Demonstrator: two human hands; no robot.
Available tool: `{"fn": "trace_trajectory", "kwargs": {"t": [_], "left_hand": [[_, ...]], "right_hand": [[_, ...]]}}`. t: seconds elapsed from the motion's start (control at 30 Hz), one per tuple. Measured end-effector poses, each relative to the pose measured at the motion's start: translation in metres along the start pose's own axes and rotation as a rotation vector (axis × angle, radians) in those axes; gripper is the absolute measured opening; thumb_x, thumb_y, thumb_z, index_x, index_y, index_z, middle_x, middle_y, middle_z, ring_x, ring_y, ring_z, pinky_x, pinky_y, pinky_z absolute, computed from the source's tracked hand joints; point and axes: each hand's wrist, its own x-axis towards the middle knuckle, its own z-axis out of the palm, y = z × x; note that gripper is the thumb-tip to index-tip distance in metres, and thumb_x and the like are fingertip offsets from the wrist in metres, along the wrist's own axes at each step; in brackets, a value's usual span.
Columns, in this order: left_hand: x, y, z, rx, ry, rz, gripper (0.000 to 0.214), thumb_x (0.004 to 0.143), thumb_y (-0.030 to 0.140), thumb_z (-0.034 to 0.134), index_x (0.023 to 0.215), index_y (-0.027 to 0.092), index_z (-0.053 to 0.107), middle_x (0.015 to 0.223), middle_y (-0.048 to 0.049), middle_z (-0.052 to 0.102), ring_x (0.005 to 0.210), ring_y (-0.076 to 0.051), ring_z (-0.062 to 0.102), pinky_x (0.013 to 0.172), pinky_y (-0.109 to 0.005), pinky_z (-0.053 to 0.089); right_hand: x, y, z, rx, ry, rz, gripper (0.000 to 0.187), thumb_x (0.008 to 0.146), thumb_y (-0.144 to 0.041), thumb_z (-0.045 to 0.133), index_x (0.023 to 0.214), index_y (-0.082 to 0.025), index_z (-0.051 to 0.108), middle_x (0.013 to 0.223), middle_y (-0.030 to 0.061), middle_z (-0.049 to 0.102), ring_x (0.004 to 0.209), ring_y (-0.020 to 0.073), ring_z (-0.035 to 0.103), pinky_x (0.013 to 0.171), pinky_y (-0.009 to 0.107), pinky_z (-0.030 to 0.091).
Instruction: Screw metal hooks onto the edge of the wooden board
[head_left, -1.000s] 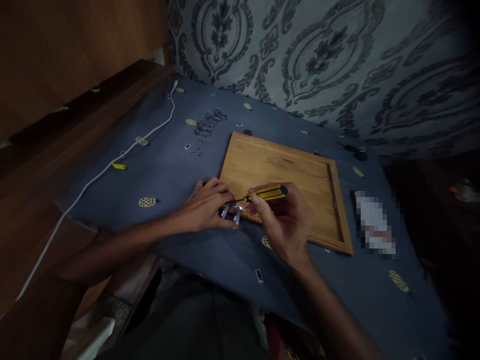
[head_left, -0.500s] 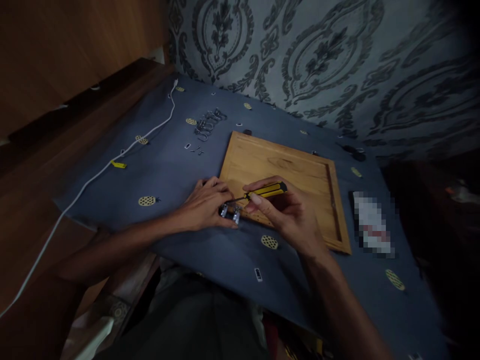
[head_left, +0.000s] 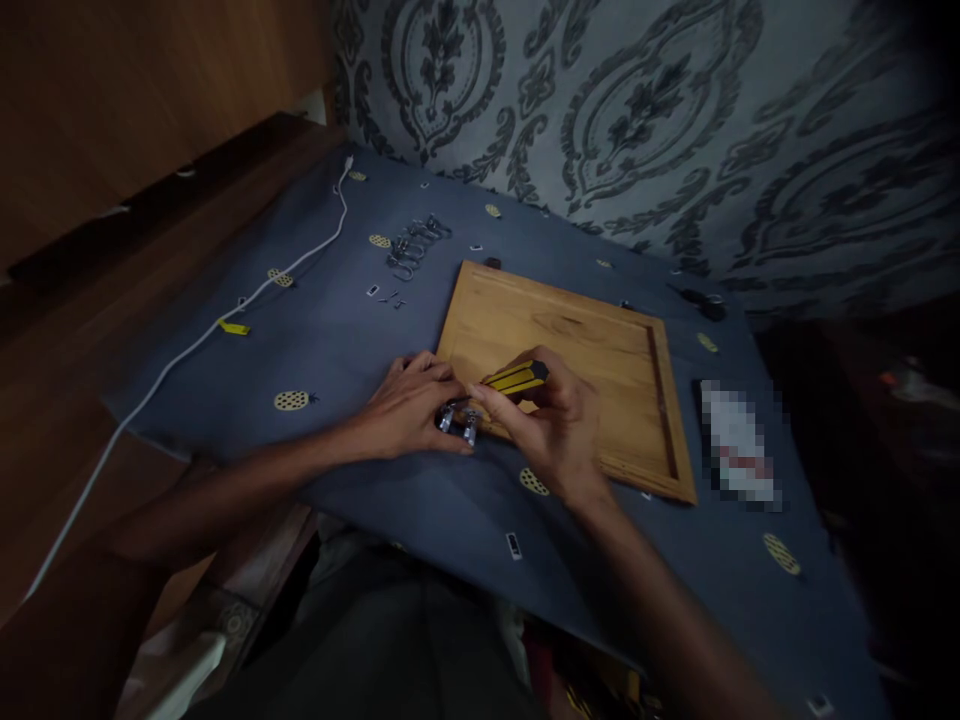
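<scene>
A wooden panel point(head_left: 570, 345) with a raised frame lies on a blue patterned cloth point(head_left: 337, 330). At its near left corner sits a shiny metal hinge point(head_left: 459, 418). My left hand point(head_left: 409, 405) is closed over the hinge and presses it against the panel's edge. My right hand point(head_left: 544, 425) grips a yellow-and-black screwdriver point(head_left: 514, 378) whose tip points left into the hinge. The tip itself is hidden behind my fingers.
Several metal hooks point(head_left: 416, 245) and small screws point(head_left: 390, 297) lie at the back left of the cloth. A white cable point(head_left: 225, 325) with a yellow tag runs along the left. A blurred packet point(head_left: 739, 445) lies right of the panel. Patterned wallpaper rises behind.
My right hand has slid left along the screwdriver, closer to the hinge, and the handle now shows less. My left hand has stayed on the hinge.
</scene>
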Motion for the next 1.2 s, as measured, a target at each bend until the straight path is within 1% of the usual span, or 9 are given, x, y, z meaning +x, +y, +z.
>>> {"fn": "trace_trajectory", "kwargs": {"t": [0.1,0.2,0.33,0.5,0.6,0.73,0.9,1.07,1.2], "left_hand": [[0.0,0.002,-0.002,-0.007,-0.01,-0.007,0.055,0.08,0.058,0.083,0.122,0.026,0.07,0.113,-0.0054,0.064,0.111,-0.03,0.051,0.095,-0.042,0.038],[0.0,0.004,-0.004,-0.012,-0.02,-0.006,0.055,0.081,0.058,0.082,0.122,0.025,0.07,0.113,-0.0057,0.064,0.111,-0.029,0.05,0.096,-0.042,0.038],[0.0,0.005,-0.007,-0.01,-0.056,-0.031,0.049,0.081,0.06,0.082,0.111,0.022,0.072,0.113,-0.006,0.064,0.112,-0.029,0.05,0.097,-0.043,0.037],[0.0,0.003,-0.007,-0.025,-0.034,0.005,0.045,0.082,0.062,0.08,0.102,0.023,0.071,0.113,-0.0047,0.064,0.112,-0.028,0.05,0.098,-0.043,0.039],[0.0,0.003,-0.006,-0.026,-0.039,-0.001,0.047,0.081,0.061,0.081,0.107,0.023,0.07,0.112,-0.0047,0.064,0.113,-0.028,0.05,0.098,-0.044,0.039],[0.001,0.002,-0.005,-0.02,-0.038,-0.013,0.049,0.08,0.061,0.082,0.108,0.022,0.07,0.113,-0.0054,0.065,0.114,-0.029,0.051,0.097,-0.043,0.038],[0.0,0.0,-0.003,-0.021,-0.034,-0.008,0.054,0.08,0.062,0.082,0.116,0.023,0.071,0.114,-0.0053,0.065,0.112,-0.029,0.05,0.097,-0.043,0.038],[0.0,0.001,-0.004,-0.026,-0.025,-0.006,0.055,0.08,0.063,0.082,0.116,0.023,0.071,0.112,-0.0057,0.066,0.111,-0.029,0.051,0.095,-0.043,0.038],[0.0,0.003,-0.005,-0.024,-0.039,-0.018,0.054,0.08,0.06,0.083,0.118,0.024,0.07,0.114,-0.0052,0.066,0.112,-0.029,0.051,0.095,-0.043,0.038]], "right_hand": [[-0.001,-0.001,0.006,0.018,0.037,0.009,0.045,0.082,-0.057,0.081,0.075,-0.023,0.053,0.059,-0.006,0.058,0.051,0.011,0.057,0.046,0.022,0.043],[-0.001,-0.002,0.007,0.158,-0.004,0.053,0.041,0.084,-0.057,0.08,0.085,-0.023,0.058,0.066,-0.0059,0.061,0.051,0.0104,0.058,0.046,0.022,0.045],[0.001,-0.005,-0.004,0.326,-0.096,0.1,0.042,0.084,-0.057,0.08,0.106,-0.023,0.066,0.09,-0.0015,0.071,0.052,0.0083,0.06,0.05,0.024,0.055],[0.004,-0.011,-0.019,0.367,-0.139,0.061,0.034,0.093,-0.047,0.075,0.119,-0.028,0.069,0.113,0.0019,0.077,0.051,0.007,0.063,0.054,0.026,0.06],[0.005,-0.013,-0.022,0.372,-0.131,0.048,0.029,0.092,-0.044,0.076,0.116,-0.027,0.073,0.109,0.0029,0.08,0.048,0.0079,0.062,0.051,0.027,0.059],[0.007,-0.014,-0.02,0.352,-0.096,0.069,0.025,0.085,-0.044,0.084,0.097,-0.023,0.077,0.097,0.0029,0.082,0.043,0.0081,0.058,0.043,0.025,0.054],[0.006,-0.017,-0.013,0.285,-0.019,0.056,0.032,0.075,-0.05,0.09,0.082,-0.023,0.075,0.08,-0.0001,0.078,0.045,0.0083,0.056,0.04,0.022,0.052],[0.002,-0.014,-0.004,0.18,0.066,0.02,0.032,0.079,-0.05,0.087,0.081,-0.022,0.073,0.078,-0.0001,0.075,0.052,0.0107,0.061,0.046,0.024,0.053],[-0.002,-0.011,0.0,0.13,0.077,-0.009,0.03,0.085,-0.05,0.083,0.083,-0.022,0.071,0.078,-0.0002,0.074,0.054,0.0119,0.062,0.048,0.026,0.053]]}}
